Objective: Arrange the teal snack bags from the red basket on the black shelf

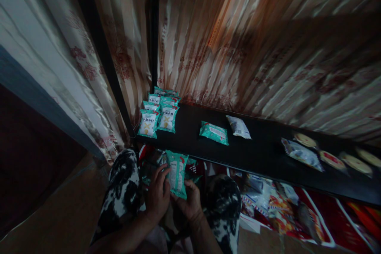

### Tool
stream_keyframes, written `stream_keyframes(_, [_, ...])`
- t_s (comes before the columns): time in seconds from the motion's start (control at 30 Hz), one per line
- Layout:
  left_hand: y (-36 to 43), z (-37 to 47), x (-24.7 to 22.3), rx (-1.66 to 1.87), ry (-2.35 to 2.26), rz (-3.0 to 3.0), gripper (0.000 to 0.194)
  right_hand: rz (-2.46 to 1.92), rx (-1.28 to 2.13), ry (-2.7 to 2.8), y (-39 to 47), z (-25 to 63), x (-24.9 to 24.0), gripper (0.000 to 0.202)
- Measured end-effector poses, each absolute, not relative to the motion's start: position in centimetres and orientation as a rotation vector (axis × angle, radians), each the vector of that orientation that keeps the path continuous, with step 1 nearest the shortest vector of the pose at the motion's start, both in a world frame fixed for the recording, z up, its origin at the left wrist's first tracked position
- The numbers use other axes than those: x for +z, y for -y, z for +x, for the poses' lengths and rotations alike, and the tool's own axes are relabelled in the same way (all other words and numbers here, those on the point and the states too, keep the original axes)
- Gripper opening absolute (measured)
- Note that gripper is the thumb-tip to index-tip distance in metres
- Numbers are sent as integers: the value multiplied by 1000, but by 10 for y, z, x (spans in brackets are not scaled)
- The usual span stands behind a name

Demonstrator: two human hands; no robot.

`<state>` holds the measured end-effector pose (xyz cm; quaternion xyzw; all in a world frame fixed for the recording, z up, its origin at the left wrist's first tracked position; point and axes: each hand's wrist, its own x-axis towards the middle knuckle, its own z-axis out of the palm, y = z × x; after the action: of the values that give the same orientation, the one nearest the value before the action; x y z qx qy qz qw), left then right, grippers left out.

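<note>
A teal snack bag (pixel 177 172) is held upright between my two hands, below the shelf's front edge. My left hand (pixel 160 192) has its fingers closed against the bag's left side. At the lower right corner, my right hand (pixel 191 201) pinches the bag. Several matching teal bags with white labels, such as the front one (pixel 168 118), stand in two rows at the shelf's left end. Another teal bag (pixel 214 132) lies flat on the shelf to their right, beside a white and blue bag (pixel 239 127).
The black shelf (pixel 190 116) runs rightward along a pleated curtain (pixel 205 55). Farther right lie a clear-and-blue packet (pixel 301 154) and several round, pale packaged items (pixel 331 159). Dark posts (pixel 154 27) frame the left corner. Beneath the shelf are red-and-white boxes (pixel 320 218) with mixed snack packets (pixel 279 202).
</note>
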<state>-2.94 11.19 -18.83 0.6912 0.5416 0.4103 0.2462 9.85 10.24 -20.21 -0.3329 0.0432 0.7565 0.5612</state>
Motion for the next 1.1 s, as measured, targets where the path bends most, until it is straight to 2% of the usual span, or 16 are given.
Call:
stream_keyframes(0.23, [-114, -30, -185, 1031, -1551, 1883, 41, -819, 1737, -22, -100, 100, -211, 32])
stream_keyframes(0.43, [-113, -30, -181, 954, -1551, 1849, 36, -872, 1689, 98, -98, 99, -213, 32])
stream_keyframes(0.57, [-113, -31, -180, 889, -1532, 1791, 42, -955, 1625, 182, -96, 98, -209, 35])
stream_keyframes(0.77, [-115, -34, -185, 865, -1477, 1531, 45, -1027, 1609, 273, -95, 92, -196, 49])
stream_keyframes(1.1, [-125, -34, -187, 795, -1400, 1032, 56, -1189, 1406, 597, -98, 80, -192, 57])
